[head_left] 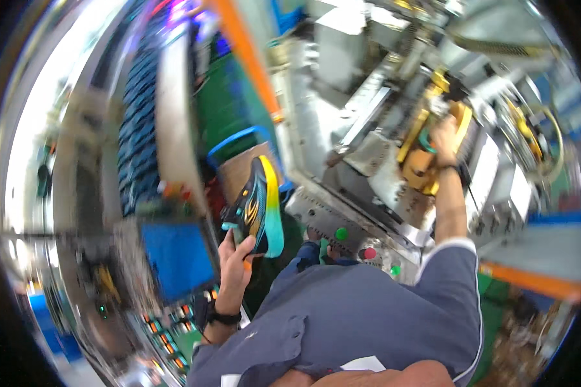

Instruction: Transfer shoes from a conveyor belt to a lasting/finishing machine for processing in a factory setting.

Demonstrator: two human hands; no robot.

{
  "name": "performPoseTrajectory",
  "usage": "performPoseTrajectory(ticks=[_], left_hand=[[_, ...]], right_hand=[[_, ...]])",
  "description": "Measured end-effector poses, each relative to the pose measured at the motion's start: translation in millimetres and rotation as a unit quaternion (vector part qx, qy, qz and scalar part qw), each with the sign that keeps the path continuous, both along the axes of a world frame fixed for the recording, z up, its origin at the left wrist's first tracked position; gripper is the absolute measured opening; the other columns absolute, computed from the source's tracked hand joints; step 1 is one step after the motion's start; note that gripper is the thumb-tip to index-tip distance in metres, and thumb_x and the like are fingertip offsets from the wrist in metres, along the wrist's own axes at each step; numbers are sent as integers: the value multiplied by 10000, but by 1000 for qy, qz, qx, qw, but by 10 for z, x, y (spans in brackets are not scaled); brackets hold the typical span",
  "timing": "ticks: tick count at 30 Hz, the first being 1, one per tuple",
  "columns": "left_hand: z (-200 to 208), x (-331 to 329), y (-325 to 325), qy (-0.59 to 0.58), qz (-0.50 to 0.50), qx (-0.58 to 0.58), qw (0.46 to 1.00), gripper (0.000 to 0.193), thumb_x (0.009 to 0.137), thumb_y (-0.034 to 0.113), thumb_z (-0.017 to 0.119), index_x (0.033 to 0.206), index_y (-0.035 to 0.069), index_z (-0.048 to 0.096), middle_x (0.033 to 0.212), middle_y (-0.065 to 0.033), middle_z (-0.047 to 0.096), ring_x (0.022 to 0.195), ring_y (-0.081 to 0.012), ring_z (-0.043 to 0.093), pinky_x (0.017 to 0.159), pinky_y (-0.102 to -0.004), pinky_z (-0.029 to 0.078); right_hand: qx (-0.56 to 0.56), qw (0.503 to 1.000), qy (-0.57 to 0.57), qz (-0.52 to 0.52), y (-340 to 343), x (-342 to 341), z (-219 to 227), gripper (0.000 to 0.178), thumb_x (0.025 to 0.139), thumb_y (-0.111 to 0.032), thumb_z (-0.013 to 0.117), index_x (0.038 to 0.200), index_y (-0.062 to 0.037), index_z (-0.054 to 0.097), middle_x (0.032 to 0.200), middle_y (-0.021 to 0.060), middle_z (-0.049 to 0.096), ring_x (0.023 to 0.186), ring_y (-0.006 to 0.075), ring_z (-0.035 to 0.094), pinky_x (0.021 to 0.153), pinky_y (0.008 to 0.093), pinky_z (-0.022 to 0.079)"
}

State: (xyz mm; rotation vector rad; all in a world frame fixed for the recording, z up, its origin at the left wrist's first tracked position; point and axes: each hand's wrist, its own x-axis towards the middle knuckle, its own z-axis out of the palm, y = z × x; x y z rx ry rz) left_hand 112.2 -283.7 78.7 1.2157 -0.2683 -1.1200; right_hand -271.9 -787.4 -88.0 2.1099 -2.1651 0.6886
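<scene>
My left hand [235, 261] is closed around the heel end of a sneaker [258, 206], its toe pointing up and away. The sneaker has a dark upper with orange lines and a thick sole fading from yellow to teal. On the right, my right hand [444, 135] reaches into a machine's yellow frame [407, 138]. Beside its fingers is a teal curved piece [425, 140], next to an orange-brown block [419, 161]. Motion smears the right fingers, so whether they grip anything is unclear.
A metal panel with green [341, 233] and red [368, 253] buttons sits in front of me. Beyond the sneaker stands a blue-framed cart [242, 143]. An orange post [248, 58] rises between machine and walkway. To the left are a blue panel [177, 258] and a pale conveyor-like strip [177, 109].
</scene>
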Motion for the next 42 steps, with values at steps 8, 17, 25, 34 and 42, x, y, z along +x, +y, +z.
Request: performPoseTrajectory(ticks=[8,17,25,34,42], left_hand=[[-223,-483,855,80,204,50,974,428,853,79,630,1231,-66,490,1149,-124,608,1004,-203,624,838,-356,534],[-382,-977,2140,126,407,88,901,406,805,90,699,1159,-54,565,1001,-120,650,881,-185,634,720,-328,528],[-505,-590,3638,104,662,13,742,375,810,56,673,1139,-77,552,984,-122,655,833,-216,674,712,-346,575],[-1373,1035,6237,26,771,91,630,277,794,147,692,979,-45,617,852,-132,652,681,-238,633,570,-351,513],[-2338,2863,8130,8,842,123,525,376,687,215,736,901,-52,580,820,-135,628,719,-250,623,609,-374,497]], right_hand=[[50,891,-71,445,3292,1658,324,148,830,-107,611,951,-22,627,919,155,617,900,331,572,792,399,463],[35,837,-46,545,3250,1782,-923,194,842,-87,558,1005,-21,640,950,199,619,943,378,560,827,446,446],[63,652,-294,696,4162,4034,1414,185,957,-70,536,1082,48,603,1001,151,643,911,202,627,822,323,524],[0,628,-152,763,5693,6292,1918,277,929,-141,553,1148,26,584,1119,178,619,1032,279,600,863,376,491],[35,700,15,713,5418,7062,1389,496,964,-297,449,1320,49,460,1343,229,491,1223,354,478,1033,402,355]])
